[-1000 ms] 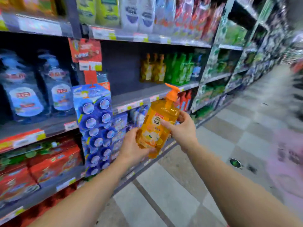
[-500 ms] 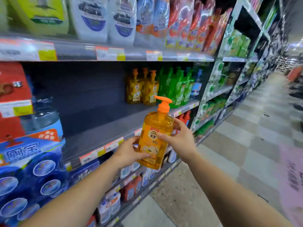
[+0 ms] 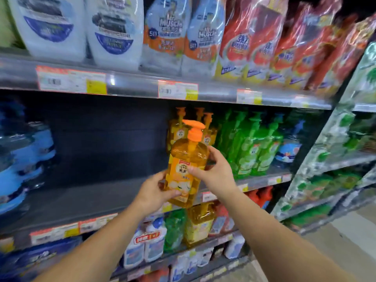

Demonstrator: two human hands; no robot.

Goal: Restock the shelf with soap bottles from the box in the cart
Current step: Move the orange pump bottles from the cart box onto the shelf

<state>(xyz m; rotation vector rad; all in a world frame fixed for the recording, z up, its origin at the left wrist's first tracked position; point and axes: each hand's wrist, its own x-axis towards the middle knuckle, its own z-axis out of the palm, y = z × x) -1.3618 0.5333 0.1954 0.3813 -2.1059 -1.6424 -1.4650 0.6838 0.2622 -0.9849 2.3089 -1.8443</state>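
In front of the middle shelf (image 3: 85, 200), an orange soap bottle (image 3: 186, 169) is held upright. Its base is gripped by the left hand (image 3: 152, 193); its right side is clasped by the right hand (image 3: 213, 174). Matching orange bottles (image 3: 177, 131) are seen just beyond.

Both hands hold an orange soap bottle (image 3: 186, 167) upright in front of the middle shelf (image 3: 101, 198). The left hand (image 3: 155, 193) grips its lower part, and the right hand (image 3: 213, 171) holds its upper side, thumb across the label. The bottle's orange pump head (image 3: 193, 127) points right. Behind it on the shelf stand more orange bottles (image 3: 179, 129), probably three, though blur makes the count uncertain. Green bottles (image 3: 250, 145) stand just beside them to the right. The shelf's left stretch is bare. Refill pouches (image 3: 162, 33) line the shelf above.
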